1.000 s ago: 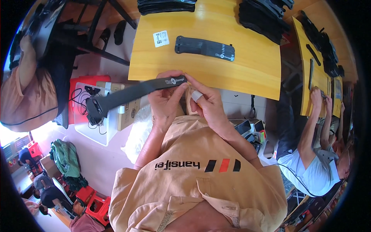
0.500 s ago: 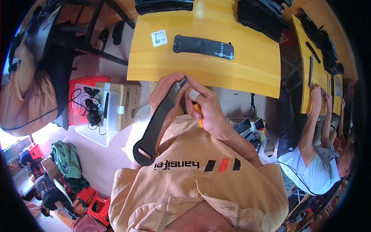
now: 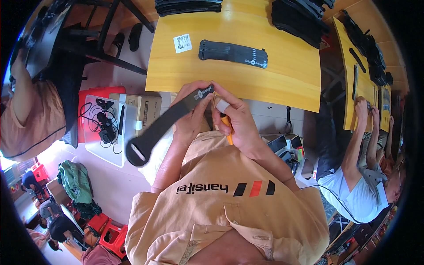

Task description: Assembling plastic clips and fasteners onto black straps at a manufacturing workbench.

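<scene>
- Gripping with the left hand [image 3: 187,126] a long, flat, black fabric-looking strap [image 3: 165,123], pinched near its pale-printed end just above the centre of view; running down from there toward eight o'clock, to a rounded, slotted free end hanging clear of any support.
- Curling the right hand [image 3: 242,128] around a slim tool with an orange handle [image 3: 226,121], butt pointing toward six o'clock; also bringing a fingertip to the strap's printed end. Wearing a white band [image 3: 222,106] around one finger.
- Cannot make out the tool's working tip, nor any contact with the strap, behind the fingers.
- Probably in the middle of close detail work at the printed end, steadying with the left and working with the right.
- Calls, by judgement, for a firm left pinch, small controlled right-hand movements, and fingertips well away from the tool's tip.
- See, beyond both hands toward twelve o'clock, a second flat black strap with pale print [image 3: 221,51] on a yellow wooden table [image 3: 176,73]; toward eleven, a square white paper label [image 3: 182,43].
</scene>
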{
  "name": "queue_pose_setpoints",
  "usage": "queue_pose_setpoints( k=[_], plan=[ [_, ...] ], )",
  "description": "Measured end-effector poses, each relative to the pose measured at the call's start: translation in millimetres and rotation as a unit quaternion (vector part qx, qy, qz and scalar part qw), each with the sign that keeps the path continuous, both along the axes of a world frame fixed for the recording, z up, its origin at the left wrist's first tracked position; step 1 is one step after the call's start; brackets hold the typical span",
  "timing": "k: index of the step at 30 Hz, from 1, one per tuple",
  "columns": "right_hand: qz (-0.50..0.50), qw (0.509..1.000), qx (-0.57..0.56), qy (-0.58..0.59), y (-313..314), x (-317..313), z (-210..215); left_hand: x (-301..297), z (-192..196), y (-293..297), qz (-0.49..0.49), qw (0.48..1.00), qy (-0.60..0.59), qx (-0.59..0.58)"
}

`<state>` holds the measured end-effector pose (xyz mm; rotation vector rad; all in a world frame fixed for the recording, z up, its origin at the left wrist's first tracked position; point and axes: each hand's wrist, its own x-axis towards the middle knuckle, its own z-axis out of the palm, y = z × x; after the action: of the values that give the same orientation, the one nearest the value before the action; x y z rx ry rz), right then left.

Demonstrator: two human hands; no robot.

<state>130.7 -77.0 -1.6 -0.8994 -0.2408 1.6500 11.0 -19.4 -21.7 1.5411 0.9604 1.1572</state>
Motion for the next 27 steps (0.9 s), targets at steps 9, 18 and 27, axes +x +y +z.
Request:
queue_pose_setpoints(
  k=[9,18,27],
  plan=[
    [-0.034,0.912,0.105,-0.395,0,-1,-7,2,12,3,-0.024,0.984,-0.115,-0.135],
    [-0.016,0.961,0.057,-0.269,7,7,7,2,12,10,-0.045,0.92,-0.249,-0.3],
    [0.029,0.961,0.049,-0.271,7,13,-8,3,10,6,-0.023,0.954,-0.17,-0.246]
  ],
)
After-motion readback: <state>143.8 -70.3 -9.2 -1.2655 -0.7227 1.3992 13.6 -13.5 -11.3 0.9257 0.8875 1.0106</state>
